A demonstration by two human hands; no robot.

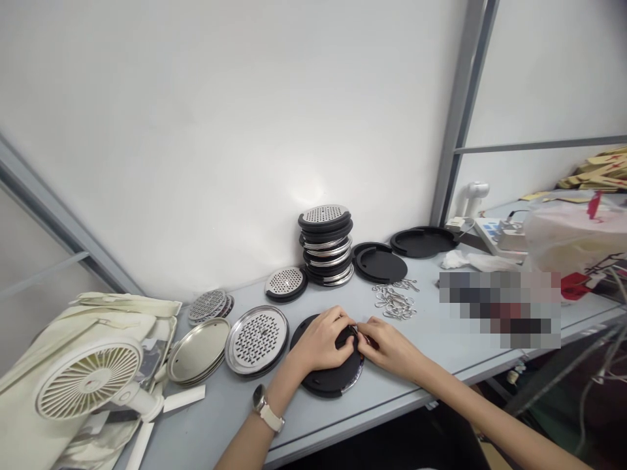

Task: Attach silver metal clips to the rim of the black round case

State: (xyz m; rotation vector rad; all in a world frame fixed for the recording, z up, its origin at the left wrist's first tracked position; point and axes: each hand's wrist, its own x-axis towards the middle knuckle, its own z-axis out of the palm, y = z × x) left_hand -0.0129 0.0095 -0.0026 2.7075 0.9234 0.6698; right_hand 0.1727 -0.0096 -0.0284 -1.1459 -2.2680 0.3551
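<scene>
A black round disc (324,381) lies on the table in front of me, with a strip of shiny metal at its lower right edge. My left hand (324,341) rests across its top, the curled fingers and thumb gripping near the right rim. At that same rim my right hand (386,346) is closed in a pinch, its fingertips meeting those of the left. What sits between the right fingertips is too small and covered to make out. Just behind the right hand lies a pile of small metal wire clips (396,301). Left of the disc is a round metal grater plate (257,339).
Behind stands a tall stack of black rings and grater plates (327,245), near black round trays (381,263). To the left are plain metal discs (198,351), a white fan (91,378) and cream bags (44,405). A plastic bag (573,228) sits right.
</scene>
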